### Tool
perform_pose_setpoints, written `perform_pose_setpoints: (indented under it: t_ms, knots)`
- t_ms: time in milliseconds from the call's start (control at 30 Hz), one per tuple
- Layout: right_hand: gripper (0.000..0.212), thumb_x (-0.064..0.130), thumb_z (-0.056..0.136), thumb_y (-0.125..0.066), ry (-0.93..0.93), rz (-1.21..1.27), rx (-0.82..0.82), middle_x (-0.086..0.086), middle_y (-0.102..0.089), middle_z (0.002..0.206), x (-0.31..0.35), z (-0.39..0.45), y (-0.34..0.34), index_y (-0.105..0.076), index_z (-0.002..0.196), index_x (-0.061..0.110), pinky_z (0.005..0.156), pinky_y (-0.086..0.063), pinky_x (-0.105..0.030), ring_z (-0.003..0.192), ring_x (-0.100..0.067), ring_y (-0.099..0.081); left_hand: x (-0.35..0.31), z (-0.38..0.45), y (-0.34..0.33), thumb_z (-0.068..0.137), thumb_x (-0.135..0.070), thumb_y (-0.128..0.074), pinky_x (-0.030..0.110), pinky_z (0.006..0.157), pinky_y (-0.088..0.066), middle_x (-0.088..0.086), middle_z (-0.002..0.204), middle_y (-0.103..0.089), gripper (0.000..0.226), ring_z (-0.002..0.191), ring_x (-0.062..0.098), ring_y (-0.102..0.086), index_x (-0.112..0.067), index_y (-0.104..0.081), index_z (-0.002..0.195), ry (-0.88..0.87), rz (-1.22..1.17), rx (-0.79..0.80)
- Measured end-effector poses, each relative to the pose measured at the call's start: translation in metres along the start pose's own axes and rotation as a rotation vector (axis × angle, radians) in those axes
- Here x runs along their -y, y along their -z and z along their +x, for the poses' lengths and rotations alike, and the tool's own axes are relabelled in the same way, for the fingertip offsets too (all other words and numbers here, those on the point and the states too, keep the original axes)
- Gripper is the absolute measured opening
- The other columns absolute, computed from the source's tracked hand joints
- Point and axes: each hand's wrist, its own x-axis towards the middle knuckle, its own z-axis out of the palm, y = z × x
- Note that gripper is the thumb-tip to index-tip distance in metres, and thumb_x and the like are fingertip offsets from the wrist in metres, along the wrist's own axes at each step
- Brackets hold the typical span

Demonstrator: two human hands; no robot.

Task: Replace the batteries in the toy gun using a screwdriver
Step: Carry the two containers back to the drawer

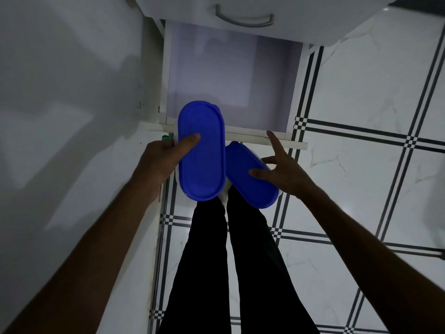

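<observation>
Hands hold two oval containers with blue lids above the front edge of an open drawer [231, 75]. Left hand [166, 155] grips the left container [201, 153] at its side, thumb pressed flat on the lid; a small green item [165, 137] shows just behind its knuckles. Right hand [283, 169] holds the right container [250, 175], thumb on the lid, index finger extended toward the drawer's front edge. Toy gun and screwdriver cannot be located. Black-clad legs [228, 261] stand on a tiled floor [361, 177].
</observation>
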Motion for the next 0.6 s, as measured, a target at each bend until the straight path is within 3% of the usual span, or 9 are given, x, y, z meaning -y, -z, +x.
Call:
perform_pose_setpoints:
  t_ms: [67, 167, 300, 433, 600]
  knots:
    - [0.101, 0.039, 0.083, -0.074, -0.01, -0.04, 0.037, 0.0, -0.044, 0.149, 0.006, -0.011, 0.008, -0.003, 0.155, 0.039, 0.088, -0.057, -0.048, 0.123, -0.021, -0.056, -0.002, 0.001, 0.0, 0.085, -0.048, -0.063, 0.018, 0.06, -0.042, -0.01, 0.08, -0.063, 0.03, 0.072, 0.003, -0.057, -0.02, -0.06, 0.076, -0.012, 0.01, 0.007]
    - [0.083, 0.038, 0.085, -0.072, -0.009, 0.033, 0.047, 0.009, -0.05, 0.132, 0.021, -0.031, 0.029, -0.021, 0.151, 0.042, 0.082, -0.06, -0.045, 0.113, -0.017, -0.06, -0.011, 0.004, 0.004, 0.087, -0.046, -0.061, 0.012, 0.055, -0.045, -0.01, 0.08, -0.063, 0.028, 0.064, -0.003, -0.06, -0.02, -0.061, 0.076, -0.053, 0.005, 0.031]
    - [0.051, 0.033, 0.089, -0.066, 0.062, 0.278, -0.108, 0.002, -0.059, 0.127, 0.045, -0.037, 0.055, -0.045, 0.135, 0.033, 0.068, -0.06, -0.028, 0.109, -0.016, -0.063, -0.03, 0.017, 0.007, 0.084, -0.051, -0.062, 0.02, 0.063, -0.042, -0.008, 0.086, -0.063, 0.03, 0.078, 0.004, -0.058, -0.022, -0.06, 0.08, -0.056, -0.022, 0.032]
    - [0.05, 0.032, 0.097, -0.057, 0.067, 0.353, -0.312, -0.006, -0.06, 0.13, 0.059, 0.004, 0.066, -0.042, 0.143, 0.018, 0.077, -0.06, -0.034, 0.103, -0.019, -0.066, -0.05, 0.045, -0.002, 0.08, -0.057, -0.065, 0.021, 0.063, -0.041, -0.006, 0.09, -0.062, 0.036, 0.078, 0.007, -0.056, -0.022, -0.059, 0.088, -0.056, -0.025, 0.033]
    - [0.047, 0.028, 0.101, -0.051, 0.039, 0.326, -0.384, -0.008, -0.056, 0.133, 0.07, 0.065, 0.063, -0.035, 0.144, 0.015, 0.077, -0.059, -0.031, 0.098, -0.018, -0.064, -0.079, 0.096, -0.027, 0.079, -0.061, -0.064, 0.023, 0.058, -0.041, -0.003, 0.082, -0.057, 0.052, 0.071, 0.01, -0.053, -0.014, -0.056, 0.099, -0.081, 0.11, 0.046]
